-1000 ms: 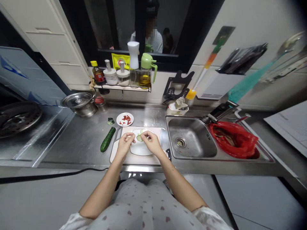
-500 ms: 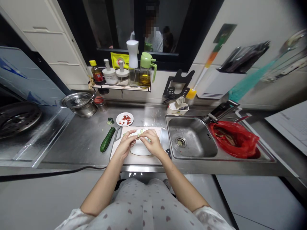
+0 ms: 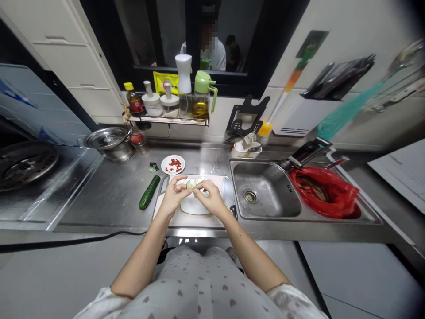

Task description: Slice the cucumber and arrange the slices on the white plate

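Observation:
My left hand (image 3: 174, 195) pinches a pale green cucumber slice (image 3: 189, 185) between thumb and fingers. Close against it, my right hand (image 3: 211, 198) has its thumb and fingertips pressed together at the slice's edge; whether they grip the slice or a scrap is too small to tell. Below both hands a white plate (image 3: 195, 209) rests on a pale cutting board (image 3: 175, 220), with further slices (image 3: 196, 181) partly hidden by the fingers. A knife with a black handle (image 3: 233, 212) lies at the board's right side.
Left of the board lies a whole cucumber (image 3: 149, 192), with dark green peelings (image 3: 153, 167) behind it. A small white plate (image 3: 165, 168) holds chopped red pieces. The sink (image 3: 272, 208) is at the right, with a red plastic bag (image 3: 341, 195). A condiment shelf (image 3: 172, 120) hangs behind.
The cucumber slice between my hands has turned, so more of its pale face shows. My left index finger has lifted slightly; both hands stay above the plate.

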A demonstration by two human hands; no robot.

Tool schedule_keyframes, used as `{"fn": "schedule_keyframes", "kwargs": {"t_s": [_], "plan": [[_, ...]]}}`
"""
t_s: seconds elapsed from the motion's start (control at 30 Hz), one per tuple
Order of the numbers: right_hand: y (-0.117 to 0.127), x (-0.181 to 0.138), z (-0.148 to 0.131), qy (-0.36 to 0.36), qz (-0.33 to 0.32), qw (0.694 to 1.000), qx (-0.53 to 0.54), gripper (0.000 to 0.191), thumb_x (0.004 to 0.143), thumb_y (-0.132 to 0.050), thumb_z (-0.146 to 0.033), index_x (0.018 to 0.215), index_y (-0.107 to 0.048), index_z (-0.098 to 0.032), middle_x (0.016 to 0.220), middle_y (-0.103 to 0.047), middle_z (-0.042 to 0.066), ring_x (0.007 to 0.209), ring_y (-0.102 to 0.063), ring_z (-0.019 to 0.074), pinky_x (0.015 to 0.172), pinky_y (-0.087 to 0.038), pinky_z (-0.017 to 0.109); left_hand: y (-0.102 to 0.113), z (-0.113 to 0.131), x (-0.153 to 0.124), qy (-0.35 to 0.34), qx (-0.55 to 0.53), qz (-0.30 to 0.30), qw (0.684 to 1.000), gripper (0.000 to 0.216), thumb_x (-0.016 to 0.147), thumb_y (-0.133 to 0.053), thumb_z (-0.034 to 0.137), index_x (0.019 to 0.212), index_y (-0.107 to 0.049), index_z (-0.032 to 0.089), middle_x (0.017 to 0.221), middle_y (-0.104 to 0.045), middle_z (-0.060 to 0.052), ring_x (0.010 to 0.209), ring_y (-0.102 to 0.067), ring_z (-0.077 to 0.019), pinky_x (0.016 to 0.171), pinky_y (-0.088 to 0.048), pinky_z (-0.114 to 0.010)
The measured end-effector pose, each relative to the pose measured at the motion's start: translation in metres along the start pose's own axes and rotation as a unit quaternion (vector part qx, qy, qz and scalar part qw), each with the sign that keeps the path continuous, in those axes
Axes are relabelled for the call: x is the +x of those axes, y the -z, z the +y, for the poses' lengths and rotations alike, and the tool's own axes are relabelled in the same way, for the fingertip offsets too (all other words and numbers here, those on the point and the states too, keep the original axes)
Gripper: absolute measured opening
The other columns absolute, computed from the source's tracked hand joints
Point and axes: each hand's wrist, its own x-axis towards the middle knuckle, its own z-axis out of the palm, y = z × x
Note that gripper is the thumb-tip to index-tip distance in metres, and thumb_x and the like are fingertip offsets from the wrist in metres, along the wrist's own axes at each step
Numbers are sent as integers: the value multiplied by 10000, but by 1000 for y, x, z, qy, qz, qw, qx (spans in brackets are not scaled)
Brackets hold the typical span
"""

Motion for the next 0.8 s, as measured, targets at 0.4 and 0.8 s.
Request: {"fn": "schedule_keyframes", "kwargs": {"t_s": [0.4, 0.8], "plan": [[-1, 4, -7, -141, -15, 978, 151, 166, 763, -605, -327, 675, -613, -186, 699, -641, 7, 684, -565, 136, 660, -428, 261, 0, 6, 0, -66, 68, -2, 995, 586, 609, -795, 270, 1141, -560, 190, 714, -618, 39, 625, -521, -81, 642, -377, -212], [-1, 4, -4, -182, -25, 962, 201, 145, 716, -617, -312, 647, -614, -185, 673, -633, -6, 680, -564, 133, 694, -454, 260, -3, 8, -3, -80, 101, 11, 992, 542, 608, -790, 253, 1111, -600, 190, 706, -605, 37, 602, -481, -83, 627, -374, -212]]}}
